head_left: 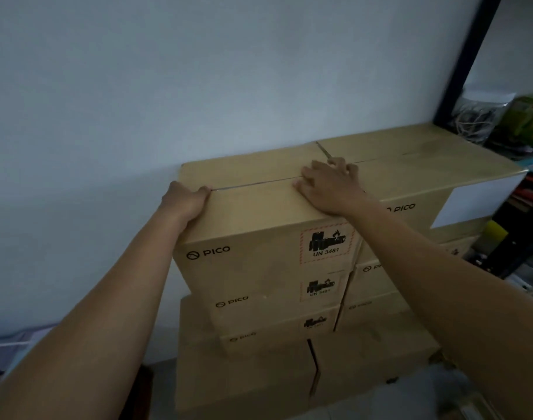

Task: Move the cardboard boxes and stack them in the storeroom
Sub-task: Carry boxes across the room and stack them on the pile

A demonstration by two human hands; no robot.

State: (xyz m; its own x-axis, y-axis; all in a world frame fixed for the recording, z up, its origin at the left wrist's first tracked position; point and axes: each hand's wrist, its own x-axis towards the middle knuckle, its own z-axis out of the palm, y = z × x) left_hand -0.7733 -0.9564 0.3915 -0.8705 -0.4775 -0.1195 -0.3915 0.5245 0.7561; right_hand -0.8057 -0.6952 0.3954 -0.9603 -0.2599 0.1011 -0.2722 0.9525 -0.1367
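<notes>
A white wall (198, 86) stands close behind the stack, and a dark shelf post (467, 65) rises at the right, near the neighbouring box (426, 165). Behind the post lie a clear bag (474, 119) of tangled cords and a blurred green package (529, 116). The top box (259, 204) sits on the lower boxes (274, 298) of the left column, its flaps closed and its contents hidden. The left hand (185, 201) curls over its left upper edge, gripping, while the right hand (329, 183) lies flat with fingers spread on its right side.
</notes>
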